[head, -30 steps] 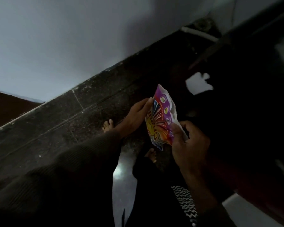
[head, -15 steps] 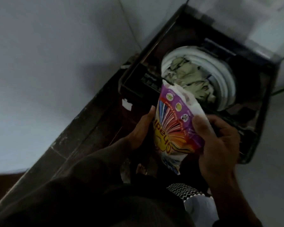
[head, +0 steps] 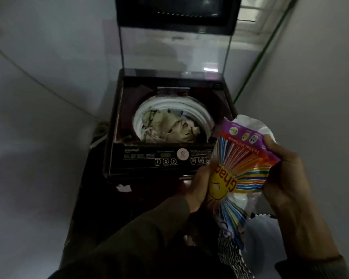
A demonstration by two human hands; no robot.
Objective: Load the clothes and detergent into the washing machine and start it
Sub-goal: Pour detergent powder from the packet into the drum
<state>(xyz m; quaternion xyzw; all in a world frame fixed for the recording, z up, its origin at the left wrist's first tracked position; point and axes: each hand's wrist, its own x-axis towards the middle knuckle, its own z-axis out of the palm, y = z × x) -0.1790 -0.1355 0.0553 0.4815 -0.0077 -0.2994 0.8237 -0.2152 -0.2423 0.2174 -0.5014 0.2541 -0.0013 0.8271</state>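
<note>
Both hands, left hand (head: 199, 186) and right hand (head: 284, 174), grip the detergent packet (head: 240, 168) just in front of the washing machine (head: 117, 158), clothes (head: 169, 127) already in its drum; detergent step underway, next requiring tipping the packet's open top over the drum.

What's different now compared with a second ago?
The view swung up from the dark floor to the open top-loading washing machine, its drum full of beige clothes. The colourful plastic detergent packet now sits beside the drum opening. Unchanged: left hand and right hand both grip the packet.
</note>
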